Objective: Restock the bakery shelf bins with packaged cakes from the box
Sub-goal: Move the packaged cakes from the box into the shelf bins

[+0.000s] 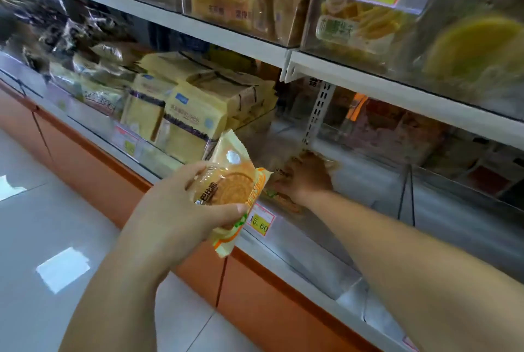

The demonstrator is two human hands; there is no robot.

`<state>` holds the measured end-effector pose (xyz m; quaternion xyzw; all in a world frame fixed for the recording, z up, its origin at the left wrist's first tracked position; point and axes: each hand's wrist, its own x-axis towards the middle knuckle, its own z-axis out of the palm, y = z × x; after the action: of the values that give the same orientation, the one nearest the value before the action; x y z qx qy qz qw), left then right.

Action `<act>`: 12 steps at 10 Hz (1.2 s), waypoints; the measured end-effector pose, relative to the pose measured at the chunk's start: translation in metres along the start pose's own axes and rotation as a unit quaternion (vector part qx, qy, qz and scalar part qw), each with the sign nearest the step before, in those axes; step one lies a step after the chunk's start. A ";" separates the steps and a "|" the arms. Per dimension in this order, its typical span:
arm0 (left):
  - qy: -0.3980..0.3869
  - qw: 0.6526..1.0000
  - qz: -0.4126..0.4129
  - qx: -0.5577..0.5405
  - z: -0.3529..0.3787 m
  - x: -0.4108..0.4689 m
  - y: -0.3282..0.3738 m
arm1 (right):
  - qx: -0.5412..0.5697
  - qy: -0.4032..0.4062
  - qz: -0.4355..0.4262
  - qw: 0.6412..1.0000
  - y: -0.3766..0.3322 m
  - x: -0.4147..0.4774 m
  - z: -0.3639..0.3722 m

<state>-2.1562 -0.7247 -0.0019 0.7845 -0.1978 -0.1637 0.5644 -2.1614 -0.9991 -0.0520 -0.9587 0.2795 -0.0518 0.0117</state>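
Head view: my left hand (pixel 175 210) grips a cake (pixel 231 184) just outside the bin (pixel 312 252); my right hand (pixel 307 178) is inside it, its grip unclear.

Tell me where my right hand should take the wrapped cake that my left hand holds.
Probably the upper sealed end of the wrapped cake, from above and the right. The left hand grips it round the middle from the left, and that end sticks up free.

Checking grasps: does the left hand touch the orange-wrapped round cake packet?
Touching. Head view: the left hand pinches the orange-wrapped round cake packet between thumb and fingers.
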 end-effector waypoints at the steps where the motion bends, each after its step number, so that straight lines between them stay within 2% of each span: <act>1: -0.047 0.999 0.028 0.003 -0.003 -0.010 0.009 | 0.024 -0.034 0.020 0.999 0.002 -0.014 -0.017; 2: -0.086 0.996 0.038 -0.001 -0.003 -0.014 0.011 | 0.108 -0.023 0.036 0.993 -0.001 -0.028 -0.045; 3: -0.124 0.991 0.041 0.041 0.000 -0.025 0.022 | 0.356 -0.089 -0.021 0.930 -0.002 -0.074 -0.097; 4: -0.148 0.986 0.044 0.062 0.003 -0.028 0.025 | 0.434 -0.197 -0.108 0.873 0.000 -0.107 -0.122; 5: -0.182 0.980 0.051 0.064 0.009 -0.030 0.028 | 0.418 -0.261 -0.174 0.852 0.000 -0.139 -0.133; 6: -0.187 0.977 0.070 0.068 0.014 -0.034 0.032 | 0.434 -0.216 -0.149 0.862 0.005 -0.142 -0.130; 7: -0.140 0.984 0.103 0.040 0.023 -0.031 0.033 | 0.473 -0.173 -0.099 0.859 0.017 -0.145 -0.133; 8: -0.068 0.991 0.105 -0.049 0.028 -0.021 0.030 | 0.466 -0.114 -0.040 0.877 0.023 -0.148 -0.138; 9: 0.008 0.988 0.139 0.064 0.041 -0.005 0.017 | 0.355 0.020 0.093 0.930 0.023 -0.142 -0.134; 10: -0.025 0.982 0.120 0.142 0.057 0.001 0.004 | 0.300 0.032 0.131 0.944 0.016 -0.131 -0.120; 11: -0.072 0.980 0.061 0.177 0.065 0.004 -0.009 | 0.276 -0.030 0.130 0.952 -0.003 -0.120 -0.088; 12: -0.084 0.977 0.046 0.190 0.060 0.006 -0.015 | 0.333 -0.064 0.140 0.930 -0.012 -0.114 -0.066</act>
<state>-2.1777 -0.7727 -0.0347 0.8509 -0.3081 -0.1624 0.3933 -2.2576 -0.9274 0.0035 -0.8521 0.3761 -0.0780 0.3556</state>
